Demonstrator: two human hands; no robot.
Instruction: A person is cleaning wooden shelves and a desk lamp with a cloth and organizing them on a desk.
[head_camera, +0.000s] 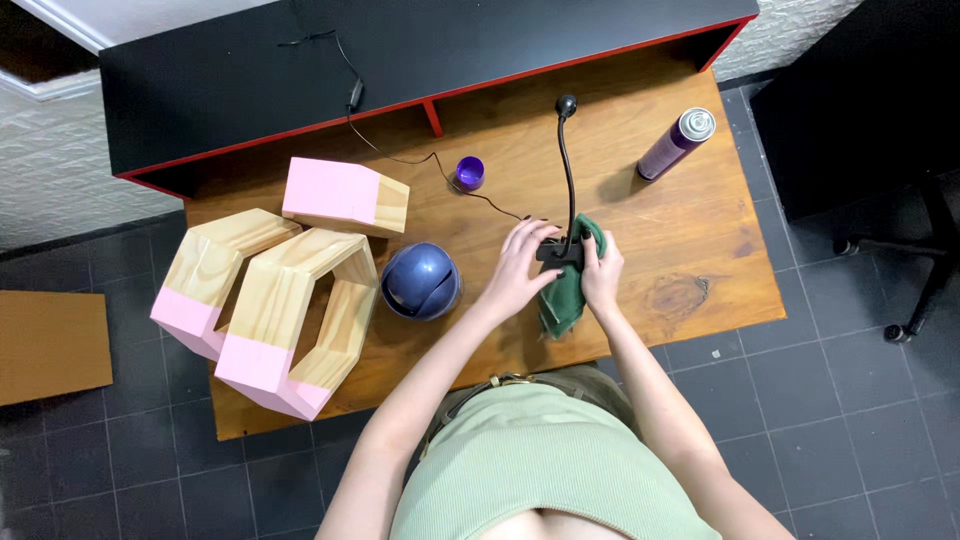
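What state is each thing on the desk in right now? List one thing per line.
Gooseneck lamp: upright, base held.
Green cloth: crumpled against the lamp base.
Left hand: on the base.
Right hand: gripping the cloth.
Spray can: lying down, uncapped.
Purple cap: off, standing apart.
Blue dome lid: closed.

Lighting: bright, even, soft, from overhead. Shadows: short and faint, falling just right of the spray can and beneath the gooseneck lamp on the tabletop. Glare: small highlight on the blue dome left of the lamp. Focus: sharp throughout. Distortion: wide-angle bowing toward the edges.
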